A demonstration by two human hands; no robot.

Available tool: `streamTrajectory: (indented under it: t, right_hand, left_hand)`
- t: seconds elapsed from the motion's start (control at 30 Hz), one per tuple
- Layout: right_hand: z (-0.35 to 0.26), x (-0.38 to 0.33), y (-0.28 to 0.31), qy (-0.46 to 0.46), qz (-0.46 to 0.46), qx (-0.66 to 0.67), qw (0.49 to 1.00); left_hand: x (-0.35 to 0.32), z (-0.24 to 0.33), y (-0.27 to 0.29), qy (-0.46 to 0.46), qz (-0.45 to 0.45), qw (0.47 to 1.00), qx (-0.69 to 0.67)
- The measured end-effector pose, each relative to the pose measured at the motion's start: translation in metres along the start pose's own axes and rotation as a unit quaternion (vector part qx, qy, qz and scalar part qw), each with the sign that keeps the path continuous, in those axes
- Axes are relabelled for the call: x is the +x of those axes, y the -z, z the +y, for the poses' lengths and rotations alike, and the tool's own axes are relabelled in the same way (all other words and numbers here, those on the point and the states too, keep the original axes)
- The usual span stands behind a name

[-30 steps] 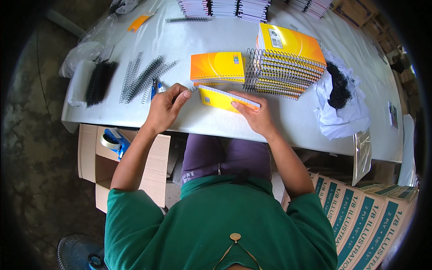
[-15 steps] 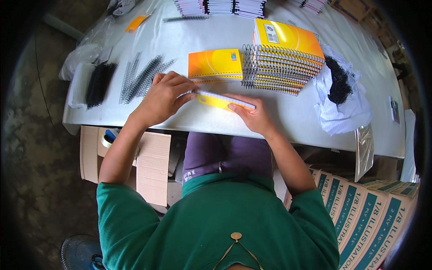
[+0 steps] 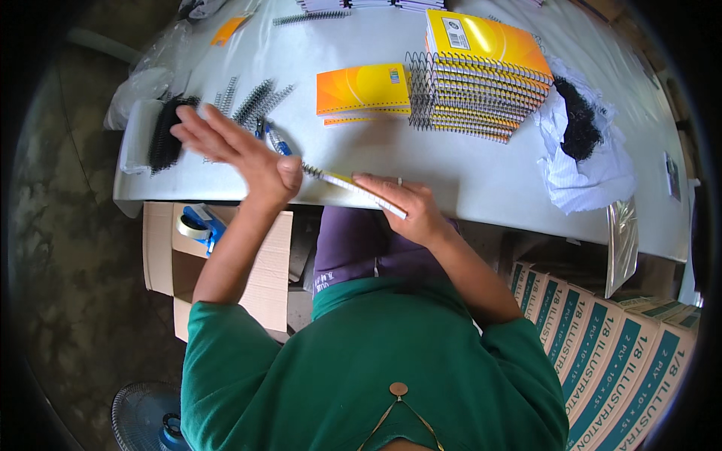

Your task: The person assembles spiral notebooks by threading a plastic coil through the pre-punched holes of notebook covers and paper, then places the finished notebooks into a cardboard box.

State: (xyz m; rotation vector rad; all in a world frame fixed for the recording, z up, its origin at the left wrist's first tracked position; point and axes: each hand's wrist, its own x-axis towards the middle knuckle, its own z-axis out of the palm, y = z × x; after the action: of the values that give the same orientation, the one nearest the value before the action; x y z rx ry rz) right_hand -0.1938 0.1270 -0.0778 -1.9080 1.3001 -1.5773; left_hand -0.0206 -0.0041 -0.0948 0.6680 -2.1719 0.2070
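My right hand (image 3: 410,204) grips a small notebook (image 3: 368,195) edge-on, tilted down to the right over the table's near edge. A black spiral coil (image 3: 312,172) sits at its left end, close by the base of my left thumb; whether they touch I cannot tell. My left hand (image 3: 239,156) is raised with its fingers stretched out, slightly blurred. Just beyond it lie blue-handled pliers (image 3: 277,140), partly hidden. Farther off, unbound yellow-orange notebooks (image 3: 362,89) lie beside a stack of spiral-bound notebooks (image 3: 485,83).
Loose coils (image 3: 259,104) and a dense bundle of black coils (image 3: 167,139) lie at the left. White crumpled paper (image 3: 594,177) holds a black coil heap (image 3: 577,120) at the right. Below stand an open cardboard box (image 3: 256,263), a fan (image 3: 147,413) and several cartons (image 3: 602,353).
My left hand has come off the notebook's end and opened out to the left, uncovering the coil and pliers. The notebook has tilted lower at its right end. The whole view has shifted slightly.
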Motion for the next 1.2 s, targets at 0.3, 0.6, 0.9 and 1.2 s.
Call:
streamTrajectory:
  t: [0.3,0.6,0.9,1.2]
  right_hand:
    - [-0.005,-0.002,-0.005,0.042,-0.008,-0.017,0.999]
    - [-0.003,0.002,-0.009,0.058,-0.009,-0.034,0.998]
    - [-0.01,0.0,-0.012,-0.106,0.031,0.069,0.991]
    - [-0.005,-0.001,-0.013,-0.098,0.006,0.038,0.994]
  left_hand:
    - [-0.023,0.006,0.0,-0.024,-0.026,0.995,-0.097]
    - [0.016,0.025,0.009,-0.053,0.066,0.994,-0.069]
    - [0.008,0.039,-0.002,-0.085,-0.013,0.995,-0.044]
    - [0.042,0.054,0.009,-0.116,0.015,0.992,-0.053]
